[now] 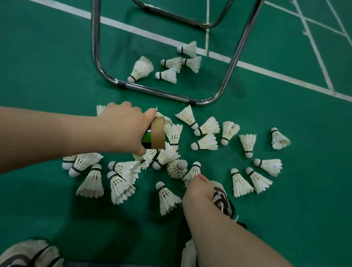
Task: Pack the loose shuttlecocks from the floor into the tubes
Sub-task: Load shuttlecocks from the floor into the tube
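Observation:
Several white feather shuttlecocks lie scattered on the green court floor. My left hand grips a cardboard tube with a green and black label, its open mouth turned toward the right. My right hand pinches the feather skirt of one shuttlecock, cork end pointing up and away, just below and right of the tube's mouth. A dense cluster of shuttlecocks lies under the tube. Another shuttlecock lies just left of my right wrist.
A chrome chair frame stands just beyond the pile, with a few shuttlecocks under it. White court lines cross the floor. My shoes show at the bottom left and under my right arm.

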The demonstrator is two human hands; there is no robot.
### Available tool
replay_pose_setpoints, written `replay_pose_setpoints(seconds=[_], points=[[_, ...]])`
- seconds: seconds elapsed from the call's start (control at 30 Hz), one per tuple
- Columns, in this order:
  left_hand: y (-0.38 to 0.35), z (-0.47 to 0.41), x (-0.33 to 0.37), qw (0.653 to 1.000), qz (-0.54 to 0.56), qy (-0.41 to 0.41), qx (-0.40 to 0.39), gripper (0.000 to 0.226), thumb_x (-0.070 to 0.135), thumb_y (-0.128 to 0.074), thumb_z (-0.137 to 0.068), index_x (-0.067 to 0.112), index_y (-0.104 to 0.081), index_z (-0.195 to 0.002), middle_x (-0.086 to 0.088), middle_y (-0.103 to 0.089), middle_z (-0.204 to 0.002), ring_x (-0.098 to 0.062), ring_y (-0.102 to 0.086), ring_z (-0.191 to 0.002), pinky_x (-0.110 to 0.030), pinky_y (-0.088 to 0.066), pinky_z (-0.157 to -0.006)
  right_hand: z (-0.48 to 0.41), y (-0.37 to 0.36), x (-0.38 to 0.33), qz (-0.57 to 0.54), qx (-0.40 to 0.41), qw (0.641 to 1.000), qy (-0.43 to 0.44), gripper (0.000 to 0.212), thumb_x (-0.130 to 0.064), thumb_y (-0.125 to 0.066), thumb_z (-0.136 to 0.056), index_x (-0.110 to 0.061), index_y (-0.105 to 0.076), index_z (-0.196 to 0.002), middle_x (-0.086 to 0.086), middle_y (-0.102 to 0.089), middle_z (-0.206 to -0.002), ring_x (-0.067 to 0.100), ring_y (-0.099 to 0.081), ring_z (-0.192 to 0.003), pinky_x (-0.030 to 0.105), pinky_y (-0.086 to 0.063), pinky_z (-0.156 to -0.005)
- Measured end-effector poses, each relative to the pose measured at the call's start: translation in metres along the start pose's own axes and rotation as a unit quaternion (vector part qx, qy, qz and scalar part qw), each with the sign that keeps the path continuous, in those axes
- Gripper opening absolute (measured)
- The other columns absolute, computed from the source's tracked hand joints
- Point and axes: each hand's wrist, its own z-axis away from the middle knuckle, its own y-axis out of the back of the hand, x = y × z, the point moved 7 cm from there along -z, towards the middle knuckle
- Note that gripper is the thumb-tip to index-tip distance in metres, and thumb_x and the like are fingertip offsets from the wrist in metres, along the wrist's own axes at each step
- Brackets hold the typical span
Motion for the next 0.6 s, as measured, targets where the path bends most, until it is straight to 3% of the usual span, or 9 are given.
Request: replay_pose_setpoints(seconds=[0.07,0.2,0.33,0.5,0.6], points=[[-0.001,-0.001,0.005,1.000,-0.001,-0.001,0.001,0.067,0.056,-0.065,-0.073,0.021,-0.030,-0.118,0.004,-0.041,-0.078,-0.020,-0.043,-0.084,-0.032,-0.038,-0.065,-0.002,0.001,-0.004,-0.009,0.015,1.000,0.008,0.031,-0.006,-0.048,-0.092,-0.007,-0.057,-0.122,0.019,-0.059,-0.122,0.022,-0.051,-0.087,0.026,-0.044,-0.063],[-0.004,-0.003,0.011,1.000,0.001,0.002,0.000,0.064,0.054,-0.065,-0.073,0.021,-0.031,-0.116,0.003,-0.044,-0.081,-0.020,-0.043,-0.085,-0.032,-0.037,-0.065,0.002,0.019,-0.027,0.021,0.133,0.990,0.047,0.023,-0.011,-0.045,-0.091,-0.016,-0.065,-0.102,0.007,-0.064,-0.104,0.021,-0.051,-0.084,0.026,-0.037,-0.069],[-0.004,-0.004,0.015,1.000,0.008,0.006,0.003,0.059,0.054,-0.065,-0.072,0.023,-0.032,-0.110,0.004,-0.044,-0.081,-0.020,-0.043,-0.084,-0.032,-0.035,-0.063,0.013,0.026,-0.082,0.101,0.109,0.975,0.168,0.021,-0.009,-0.040,-0.090,-0.020,-0.056,-0.098,-0.004,-0.054,-0.077,0.011,-0.043,-0.059,0.024,-0.033,-0.050],[-0.003,-0.004,0.016,1.000,0.017,0.005,0.008,0.061,0.055,-0.065,-0.071,0.023,-0.033,-0.112,0.004,-0.048,-0.084,-0.020,-0.045,-0.085,-0.032,-0.039,-0.065,0.046,0.008,-0.171,0.250,-0.003,0.887,0.389,0.025,-0.003,-0.036,-0.087,-0.020,-0.052,-0.097,-0.008,-0.048,-0.071,0.013,-0.041,-0.059,0.029,-0.035,-0.054],[0.001,-0.006,0.015,0.999,0.032,0.005,0.011,0.060,0.055,-0.066,-0.070,0.023,-0.035,-0.109,0.005,-0.046,-0.081,-0.020,-0.045,-0.085,-0.032,-0.040,-0.065,0.084,-0.012,-0.202,0.341,-0.093,0.798,0.487,0.023,-0.004,-0.038,-0.089,-0.023,-0.049,-0.093,-0.009,-0.047,-0.069,0.011,-0.041,-0.058,0.028,-0.035,-0.054]])
